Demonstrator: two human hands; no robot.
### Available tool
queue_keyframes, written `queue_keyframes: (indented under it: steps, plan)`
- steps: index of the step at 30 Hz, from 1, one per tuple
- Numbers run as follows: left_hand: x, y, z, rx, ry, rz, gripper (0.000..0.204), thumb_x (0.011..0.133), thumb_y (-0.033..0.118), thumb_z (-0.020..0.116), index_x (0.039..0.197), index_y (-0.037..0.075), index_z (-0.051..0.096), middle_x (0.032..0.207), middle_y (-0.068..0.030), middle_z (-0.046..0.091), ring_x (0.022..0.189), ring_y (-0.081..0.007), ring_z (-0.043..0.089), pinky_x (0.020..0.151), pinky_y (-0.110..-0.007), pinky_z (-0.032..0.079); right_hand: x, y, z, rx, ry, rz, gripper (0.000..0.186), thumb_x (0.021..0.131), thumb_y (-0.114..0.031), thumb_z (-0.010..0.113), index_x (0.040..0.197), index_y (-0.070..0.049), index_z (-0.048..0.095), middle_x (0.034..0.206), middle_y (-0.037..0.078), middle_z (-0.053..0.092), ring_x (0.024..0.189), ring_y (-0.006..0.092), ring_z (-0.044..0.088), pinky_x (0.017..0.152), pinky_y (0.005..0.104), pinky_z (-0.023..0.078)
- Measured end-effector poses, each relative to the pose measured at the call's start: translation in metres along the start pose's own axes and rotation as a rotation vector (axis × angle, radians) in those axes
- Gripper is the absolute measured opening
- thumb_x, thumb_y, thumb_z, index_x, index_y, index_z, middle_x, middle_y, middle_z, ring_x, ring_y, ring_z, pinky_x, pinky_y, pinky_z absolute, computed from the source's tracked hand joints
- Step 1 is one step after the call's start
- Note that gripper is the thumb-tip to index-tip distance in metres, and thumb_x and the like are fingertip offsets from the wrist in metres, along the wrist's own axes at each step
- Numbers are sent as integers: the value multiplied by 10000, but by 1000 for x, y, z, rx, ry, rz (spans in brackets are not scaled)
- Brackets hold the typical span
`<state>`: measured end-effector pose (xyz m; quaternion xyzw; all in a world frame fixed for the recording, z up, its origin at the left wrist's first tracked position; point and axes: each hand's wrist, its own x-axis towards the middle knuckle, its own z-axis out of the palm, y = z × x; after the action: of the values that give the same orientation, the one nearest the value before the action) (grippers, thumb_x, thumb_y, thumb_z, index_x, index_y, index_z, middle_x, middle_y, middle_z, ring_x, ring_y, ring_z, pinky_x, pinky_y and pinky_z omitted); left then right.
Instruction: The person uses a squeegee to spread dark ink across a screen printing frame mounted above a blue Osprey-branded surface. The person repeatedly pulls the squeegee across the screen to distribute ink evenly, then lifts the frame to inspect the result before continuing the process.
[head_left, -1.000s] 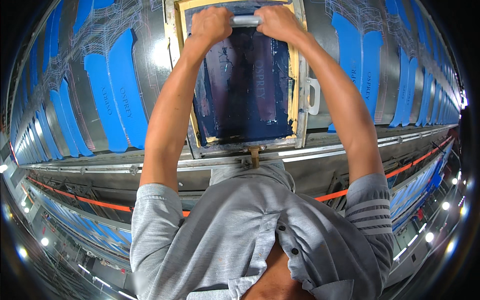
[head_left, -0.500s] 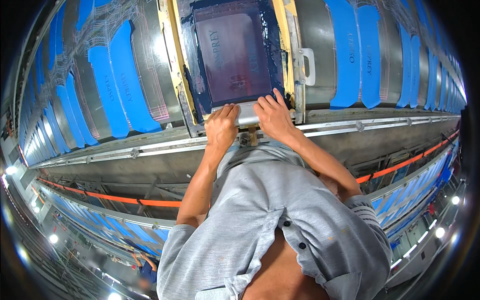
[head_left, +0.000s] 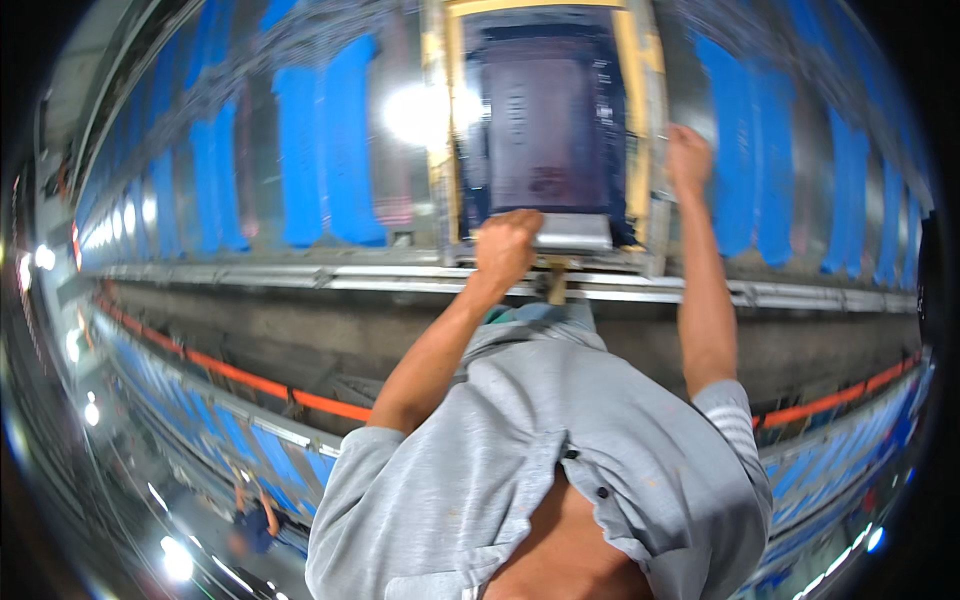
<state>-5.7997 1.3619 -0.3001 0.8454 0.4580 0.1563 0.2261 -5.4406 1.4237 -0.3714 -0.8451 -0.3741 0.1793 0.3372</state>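
A screen-printing frame with yellow-taped edges and a dark purple mesh lies on the long table in front of me. Across the mesh's near end rests a squeegee with a silver metal holder. My left hand is closed over the squeegee's left part. At the frame's right side, my right hand is closed round the frame's side handle, which the fingers mostly cover. The picture is slightly blurred.
Blue fabric pieces lie in rows on the table to both sides of the frame. A metal rail runs along the near edge. Behind me are an orange bar, another table with blue pieces and a person at lower left.
My right hand has left the squeegee and moved right to the frame's side handle. The left hand stays on the squeegee. The whole view has shifted, so the frame appears further right.
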Motion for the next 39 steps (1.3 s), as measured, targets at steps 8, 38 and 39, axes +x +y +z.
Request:
queue_keyframes:
  steps: [8, 38, 39]
  plan:
    - [-43, -107, -88, 47, 4, -19, 349, 708, -39, 648, 1021, 68, 760, 1036, -119, 773, 948, -302, 749, 808, -421, 590, -74, -94, 80, 236, 38, -66, 266, 950, -241, 696, 993, 11, 767, 796, 105, 736, 733, 150, 652, 712, 336, 508]
    - [-119, -331, -181, 181, 101, 86, 489, 677, -42, 673, 1160, 35, 689, 1169, -121, 732, 1094, -296, 710, 858, -411, 549, -183, -247, 270, -5, 43, 10, 313, 935, -300, 655, 985, -10, 759, 778, 213, 712, 735, 341, 700, 736, 411, 516]
    - [-101, -340, -179, 201, 122, 83, 492, 679, -44, 672, 1164, 37, 689, 1170, -123, 732, 1097, -296, 709, 853, -411, 550, -182, -252, 269, -7, 36, 31, 311, 937, -307, 647, 996, -25, 765, 820, 228, 716, 791, 379, 699, 765, 433, 521]
